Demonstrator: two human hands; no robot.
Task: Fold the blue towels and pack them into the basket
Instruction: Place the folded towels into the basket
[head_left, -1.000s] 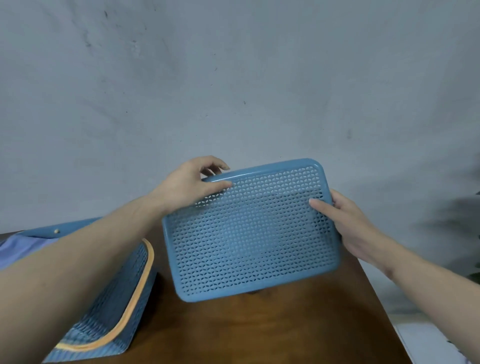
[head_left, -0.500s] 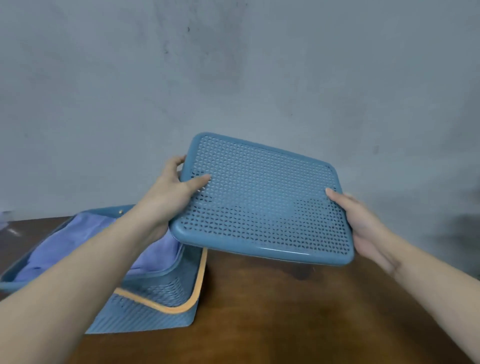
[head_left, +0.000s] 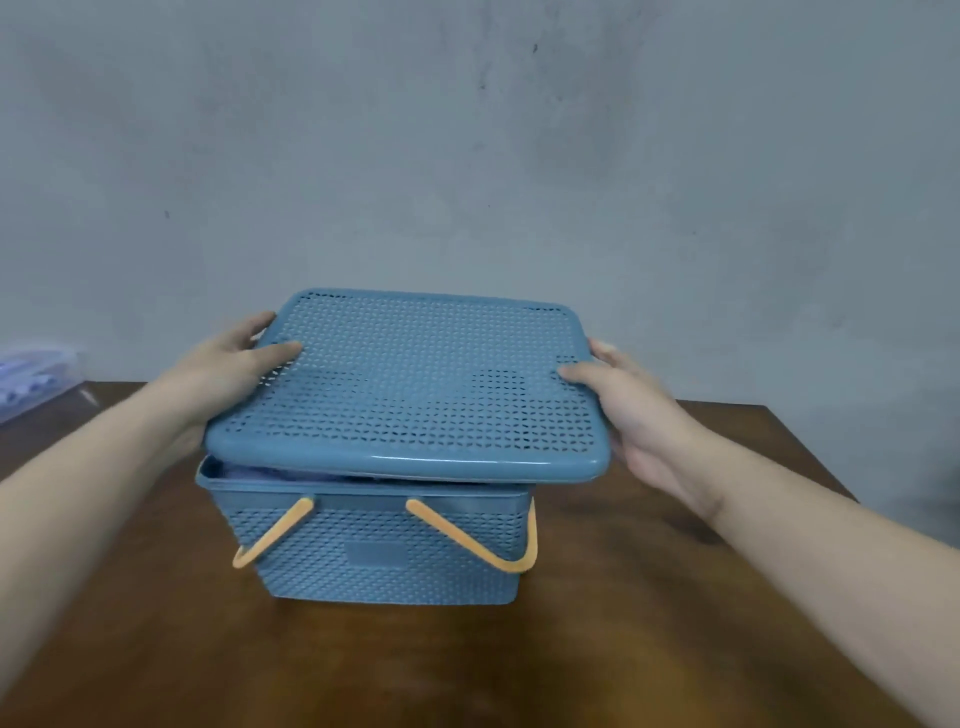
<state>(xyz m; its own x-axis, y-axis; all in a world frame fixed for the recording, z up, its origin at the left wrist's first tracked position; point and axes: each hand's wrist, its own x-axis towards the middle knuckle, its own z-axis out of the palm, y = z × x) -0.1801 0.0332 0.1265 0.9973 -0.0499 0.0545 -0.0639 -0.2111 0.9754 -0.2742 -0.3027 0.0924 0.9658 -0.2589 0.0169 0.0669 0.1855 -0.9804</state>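
Note:
A blue perforated basket (head_left: 374, 556) stands in the middle of the brown table, its orange handle (head_left: 467, 540) hanging down the front. A blue perforated lid (head_left: 415, 384) hovers just above the basket's rim, shifted slightly to the right. My left hand (head_left: 228, 364) grips the lid's left edge and my right hand (head_left: 628, 405) grips its right edge. Through the gap under the lid's front edge a strip of blue towel (head_left: 270, 474) shows inside the basket; the other towels are hidden.
The wooden table (head_left: 519, 654) spreads out around the basket, with its right edge near the grey wall (head_left: 467, 156). A clear plastic container (head_left: 31, 384) with pale contents sits at the far left.
The lid has come from the right and now lies nearly flat over the basket. The view has swung left, so the basket is centred.

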